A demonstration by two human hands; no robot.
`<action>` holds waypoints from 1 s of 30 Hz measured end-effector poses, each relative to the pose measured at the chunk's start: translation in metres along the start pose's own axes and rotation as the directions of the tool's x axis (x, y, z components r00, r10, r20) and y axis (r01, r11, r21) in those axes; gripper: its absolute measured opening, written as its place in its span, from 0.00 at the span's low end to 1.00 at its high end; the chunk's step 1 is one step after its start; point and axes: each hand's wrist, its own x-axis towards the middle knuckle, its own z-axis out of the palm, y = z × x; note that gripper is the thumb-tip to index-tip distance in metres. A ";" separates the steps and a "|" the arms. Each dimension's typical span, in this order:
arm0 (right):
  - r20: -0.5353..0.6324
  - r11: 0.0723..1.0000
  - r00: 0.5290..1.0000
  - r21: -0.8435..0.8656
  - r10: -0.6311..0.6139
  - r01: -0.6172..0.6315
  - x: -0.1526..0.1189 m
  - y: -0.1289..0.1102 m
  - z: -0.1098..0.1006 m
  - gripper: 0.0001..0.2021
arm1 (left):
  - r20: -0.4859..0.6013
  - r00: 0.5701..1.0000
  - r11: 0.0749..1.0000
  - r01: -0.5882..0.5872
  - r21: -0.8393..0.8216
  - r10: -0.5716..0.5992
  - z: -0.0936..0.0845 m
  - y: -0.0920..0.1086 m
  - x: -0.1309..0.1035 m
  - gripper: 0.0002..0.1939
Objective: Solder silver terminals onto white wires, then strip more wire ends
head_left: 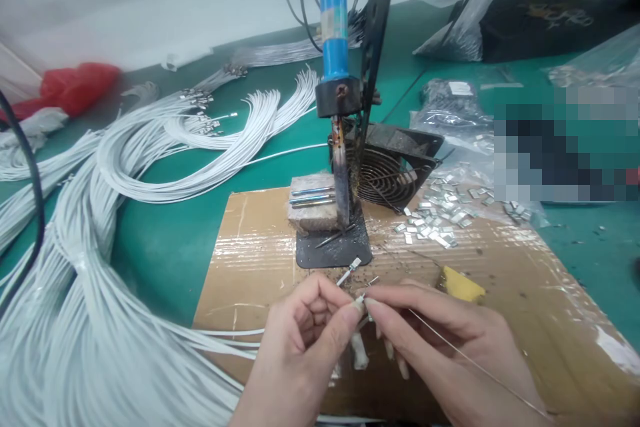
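Low in the middle of the view, my left hand (313,340) pinches the end of a white cable (359,301) between thumb and forefinger. Touching the same cable end from the right are the closed thumb and forefinger of my right hand (430,327). A thin wire (465,355) runs from under my right fingers down to the lower right. Another cable end with a small metal connector (354,265) sticks out above my left fingers. Just beyond my hands, a blue-handled soldering iron (334,20) hangs tip down in a stand over a black base plate (334,252).
Cardboard (250,247) covers the green table (145,247). Bundled white cables (95,320) fill the left side. A pale block (313,217) and a black fan (395,173) stand by the iron. Small connectors (445,213) lie scattered at the right, behind a yellow sponge (461,284).
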 end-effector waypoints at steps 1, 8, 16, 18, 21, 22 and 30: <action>-0.016 1.000 1.000 0.005 -0.005 0.005 0.000 0.000 0.001 0.05 | -0.011 1.000 1.000 -0.006 -0.001 0.006 0.001 0.000 0.000 0.18; -0.001 0.999 1.000 0.050 0.012 -0.012 0.001 0.002 0.001 0.05 | -0.052 0.999 1.000 -0.010 -0.027 0.008 0.003 -0.002 0.004 0.18; 0.085 0.868 0.937 0.356 0.339 -0.347 -0.002 0.003 0.002 0.14 | -0.013 1.000 0.999 0.003 -0.037 -0.003 0.002 -0.001 0.003 0.17; 0.223 0.790 0.904 0.439 0.366 -0.428 0.000 0.004 -0.003 0.16 | 0.029 0.999 0.999 0.018 -0.034 -0.017 0.000 0.000 0.002 0.18; 0.323 0.791 0.847 0.325 0.422 -0.518 0.005 -0.001 -0.012 0.13 | 0.089 0.996 0.999 0.031 0.012 -0.032 -0.004 -0.001 0.001 0.19; 0.300 0.823 0.846 0.239 0.442 -0.515 0.006 -0.003 -0.014 0.11 | 0.095 0.995 0.999 0.034 0.041 -0.037 -0.005 -0.001 0.001 0.18; 0.287 0.956 0.926 0.083 0.246 -0.280 0.006 -0.008 -0.018 0.05 | 0.017 0.998 0.991 0.051 0.127 -0.053 -0.001 0.005 0.002 0.15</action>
